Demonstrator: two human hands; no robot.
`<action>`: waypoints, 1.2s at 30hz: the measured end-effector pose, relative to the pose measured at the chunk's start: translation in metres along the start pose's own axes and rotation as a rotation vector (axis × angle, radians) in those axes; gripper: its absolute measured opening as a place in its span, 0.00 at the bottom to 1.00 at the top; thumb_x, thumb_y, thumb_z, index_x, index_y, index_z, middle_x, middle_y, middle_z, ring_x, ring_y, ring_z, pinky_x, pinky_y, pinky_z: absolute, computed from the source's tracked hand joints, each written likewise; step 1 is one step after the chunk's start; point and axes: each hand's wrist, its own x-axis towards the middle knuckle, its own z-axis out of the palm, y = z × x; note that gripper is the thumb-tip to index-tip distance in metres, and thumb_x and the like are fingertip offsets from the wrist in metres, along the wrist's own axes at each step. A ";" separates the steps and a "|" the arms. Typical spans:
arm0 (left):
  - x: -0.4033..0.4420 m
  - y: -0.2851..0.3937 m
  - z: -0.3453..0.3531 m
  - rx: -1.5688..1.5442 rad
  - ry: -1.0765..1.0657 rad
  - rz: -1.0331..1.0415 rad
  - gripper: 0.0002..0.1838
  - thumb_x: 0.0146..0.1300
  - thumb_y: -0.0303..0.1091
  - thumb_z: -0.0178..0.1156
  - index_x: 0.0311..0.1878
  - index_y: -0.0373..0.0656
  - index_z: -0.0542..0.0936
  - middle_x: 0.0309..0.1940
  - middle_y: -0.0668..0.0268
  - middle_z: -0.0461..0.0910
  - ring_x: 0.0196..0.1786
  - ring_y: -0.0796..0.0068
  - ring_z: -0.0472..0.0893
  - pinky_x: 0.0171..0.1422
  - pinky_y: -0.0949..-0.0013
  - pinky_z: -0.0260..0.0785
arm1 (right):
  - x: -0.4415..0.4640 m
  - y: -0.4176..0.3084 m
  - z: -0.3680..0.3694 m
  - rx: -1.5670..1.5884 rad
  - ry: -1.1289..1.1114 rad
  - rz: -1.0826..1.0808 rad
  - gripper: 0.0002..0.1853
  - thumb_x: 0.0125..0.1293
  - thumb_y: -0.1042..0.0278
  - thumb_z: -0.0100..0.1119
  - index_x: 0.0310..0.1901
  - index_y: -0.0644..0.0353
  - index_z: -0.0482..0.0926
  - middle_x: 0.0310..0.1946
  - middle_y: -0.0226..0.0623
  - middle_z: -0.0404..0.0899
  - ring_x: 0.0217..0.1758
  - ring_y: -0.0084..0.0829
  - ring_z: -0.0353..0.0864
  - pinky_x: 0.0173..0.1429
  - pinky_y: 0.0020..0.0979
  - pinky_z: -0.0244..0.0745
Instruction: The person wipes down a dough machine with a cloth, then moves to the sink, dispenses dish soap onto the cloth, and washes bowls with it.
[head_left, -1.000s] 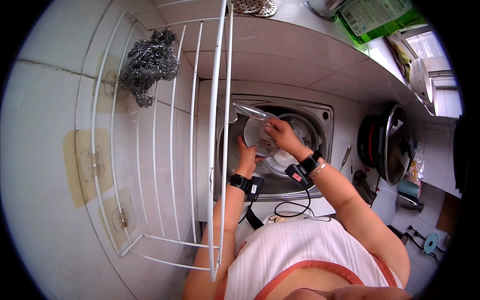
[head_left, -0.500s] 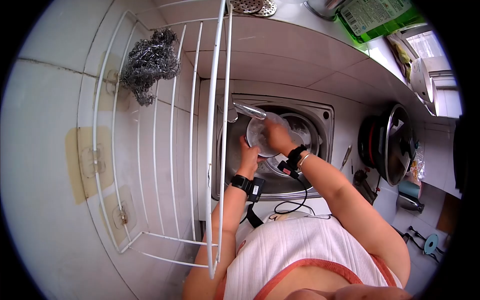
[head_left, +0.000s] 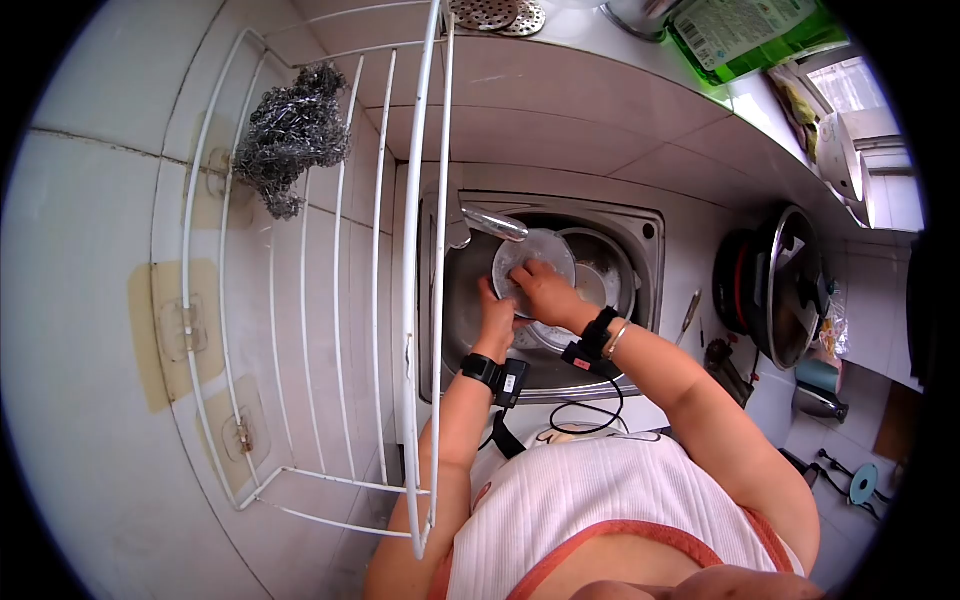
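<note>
In the sink (head_left: 655, 290), under the tap (head_left: 497, 224), a round bowl (head_left: 548, 247) with a wet, whitish inside is tilted toward me. Its near left rim is gripped by my left hand (head_left: 496, 318), thumb up along the edge. My right hand (head_left: 552, 296) reaches over the bowl, its bent fingers close together against the inner surface. Whether anything lies under those fingers is hidden. A larger metal basin (head_left: 622, 262) sits behind and to the right of the bowl, with a pale dish (head_left: 598, 284) partly visible in it.
A white wire rack (head_left: 412, 330) stands close on the left, with a steel-wool scourer (head_left: 295, 135) in it. A lidded pan (head_left: 790, 290) leans at the right. A green detergent bottle (head_left: 750, 40) lies on the ledge above. Black wrist straps and a cable are on my forearms.
My right hand has moved from the bowl's upper right down and left, uncovering the bowl's far side. My left hand keeps its grip on the rim.
</note>
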 end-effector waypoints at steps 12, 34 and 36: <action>-0.001 0.001 -0.009 0.023 -0.004 -0.041 0.34 0.46 0.17 0.42 0.60 0.51 0.55 0.53 0.54 0.65 0.49 0.49 0.75 0.37 0.50 0.81 | 0.010 -0.008 -0.062 0.770 -0.048 0.282 0.11 0.52 0.79 0.45 0.37 0.67 0.74 0.32 0.50 0.79 0.38 0.48 0.78 0.44 0.40 0.71; -0.004 -0.004 -0.013 -0.226 -0.168 -0.287 0.29 0.50 0.19 0.43 0.60 0.33 0.58 0.56 0.45 0.63 0.51 0.41 0.74 0.43 0.53 0.81 | 0.012 -0.001 -0.060 0.564 0.066 0.158 0.11 0.52 0.75 0.48 0.37 0.66 0.76 0.27 0.53 0.75 0.32 0.49 0.76 0.40 0.40 0.70; 0.003 -0.023 -0.019 -0.386 -0.217 -0.404 0.27 0.52 0.21 0.42 0.59 0.30 0.59 0.57 0.43 0.63 0.52 0.41 0.74 0.43 0.56 0.81 | 0.007 -0.015 -0.079 0.551 0.084 0.156 0.11 0.52 0.75 0.47 0.37 0.66 0.75 0.27 0.53 0.75 0.31 0.48 0.75 0.39 0.39 0.70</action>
